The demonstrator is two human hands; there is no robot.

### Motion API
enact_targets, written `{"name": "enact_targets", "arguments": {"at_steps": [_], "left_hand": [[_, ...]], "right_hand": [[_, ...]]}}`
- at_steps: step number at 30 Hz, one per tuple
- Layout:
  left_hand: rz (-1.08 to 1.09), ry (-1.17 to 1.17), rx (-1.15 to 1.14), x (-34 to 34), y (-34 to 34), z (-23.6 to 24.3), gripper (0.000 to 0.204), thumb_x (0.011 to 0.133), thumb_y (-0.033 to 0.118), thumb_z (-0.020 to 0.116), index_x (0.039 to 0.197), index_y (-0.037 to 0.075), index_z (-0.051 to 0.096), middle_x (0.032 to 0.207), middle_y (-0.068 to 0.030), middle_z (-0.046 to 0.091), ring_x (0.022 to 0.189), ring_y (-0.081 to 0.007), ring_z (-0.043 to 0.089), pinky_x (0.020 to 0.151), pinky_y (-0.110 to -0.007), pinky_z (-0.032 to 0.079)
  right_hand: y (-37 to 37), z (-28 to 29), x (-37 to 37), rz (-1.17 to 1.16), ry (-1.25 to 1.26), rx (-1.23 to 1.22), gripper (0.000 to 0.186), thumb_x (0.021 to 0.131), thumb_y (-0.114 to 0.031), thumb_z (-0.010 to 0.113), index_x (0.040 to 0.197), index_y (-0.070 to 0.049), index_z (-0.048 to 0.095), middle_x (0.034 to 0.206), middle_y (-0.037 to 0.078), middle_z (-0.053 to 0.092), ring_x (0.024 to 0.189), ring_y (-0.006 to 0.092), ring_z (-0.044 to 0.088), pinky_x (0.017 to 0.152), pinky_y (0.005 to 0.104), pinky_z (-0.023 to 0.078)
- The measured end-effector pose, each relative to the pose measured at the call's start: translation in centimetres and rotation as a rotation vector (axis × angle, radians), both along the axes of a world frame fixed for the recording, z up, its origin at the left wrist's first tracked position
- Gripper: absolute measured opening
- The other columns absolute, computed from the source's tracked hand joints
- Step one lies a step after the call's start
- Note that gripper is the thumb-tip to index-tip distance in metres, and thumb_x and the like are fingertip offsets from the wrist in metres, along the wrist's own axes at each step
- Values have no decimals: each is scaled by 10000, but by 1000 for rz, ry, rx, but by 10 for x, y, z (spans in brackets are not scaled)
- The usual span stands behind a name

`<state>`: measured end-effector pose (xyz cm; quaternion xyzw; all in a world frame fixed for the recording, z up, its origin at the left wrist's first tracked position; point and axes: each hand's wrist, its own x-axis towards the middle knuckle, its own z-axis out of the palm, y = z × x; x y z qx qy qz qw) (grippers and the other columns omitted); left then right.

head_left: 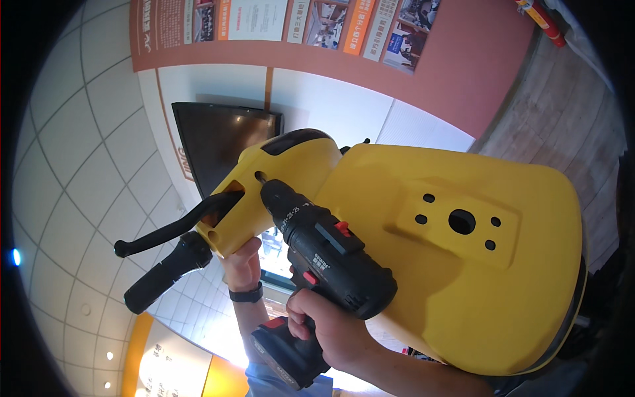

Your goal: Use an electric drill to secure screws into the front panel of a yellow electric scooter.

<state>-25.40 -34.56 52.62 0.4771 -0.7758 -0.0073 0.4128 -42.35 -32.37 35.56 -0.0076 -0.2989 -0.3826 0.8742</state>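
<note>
My right hand (pixel 331 324) is wrapped around the handle of a black cordless drill (pixel 324 245) with red switches. The drill's tip reaches into a round hole in the yellow handlebar cover (pixel 304 159) of a scooter-like vehicle. My left hand (pixel 243 264), with a black wristband, grips the edge of that cover from behind, and its fingers are partly hidden. From the cover stick out a black brake lever (pixel 172 228) and a black handlebar grip (pixel 159 281). Beside the drill spreads the large yellow front panel (pixel 423 304), with a recessed area and several holes.
Behind the vehicle, a dark screen (pixel 225 139) hangs on a white wall. A reddish-brown display board (pixel 456 86) with pictures runs above it. At the far right corner a red cylinder (pixel 542 23) stands near the wooden floor (pixel 552 112). Tiled ceiling (pixel 86 165) fills the left side.
</note>
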Motion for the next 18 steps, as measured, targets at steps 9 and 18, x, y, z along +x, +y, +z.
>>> {"name": "enact_targets", "arguments": {"at_steps": [9, 18], "left_hand": [[-46, 59, -16, -6, 1, 1, 670, 628, -102, 659, 1257, 61, 497, 1149, -51, 553, 1098, -224, 527, 949, -352, 418], [-31, 91, -57, -10, 2, -4, 688, 614, -127, 615, 1265, 53, 485, 1156, -50, 548, 1114, -225, 516, 976, -354, 396]], "right_hand": [[-4, 0, -5, 160, -174, -38, 205, 834, -173, 542, 656, -95, 477, 546, 13, 454, 482, 94, 435, 514, 254, 384], [4, 0, 16, -197, 12, -105, 174, 827, -114, 532, 667, -91, 470, 543, 1, 446, 480, 79, 428, 499, 256, 369]]}}
